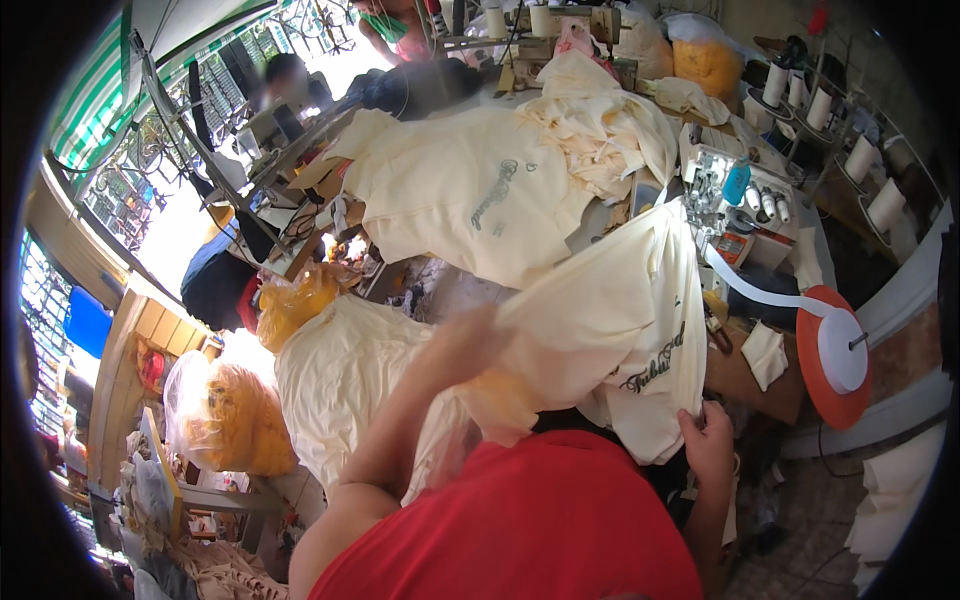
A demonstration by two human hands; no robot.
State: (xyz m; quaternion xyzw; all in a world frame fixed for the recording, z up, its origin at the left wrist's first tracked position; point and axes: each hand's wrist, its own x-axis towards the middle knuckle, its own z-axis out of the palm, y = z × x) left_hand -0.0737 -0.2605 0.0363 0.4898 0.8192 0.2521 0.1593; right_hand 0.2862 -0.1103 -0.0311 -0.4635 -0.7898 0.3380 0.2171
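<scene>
A cream T-shirt (610,310) with dark printed lettering hangs from the sewing machine (735,190) down to my lap. My right hand (708,440) pinches the shirt's lower right edge between thumb and fingers. My left hand (485,340) is smeared by motion at the shirt's left side; its fingers cannot be made out. From a white roll (842,350) on an orange disc, a white band (755,290) runs up to the machine. A second printed cream shirt (470,190) lies flat on the table beyond, beside a crumpled cream pile (605,120).
More cream cloth (340,385) drapes at my left, near bags of orange material (235,410). Thread cones (885,205) stand on a rack at the right. Another sewing machine (570,25) and a person in green (400,35) are at the back. Stacked cream pieces (900,490) hang lower right.
</scene>
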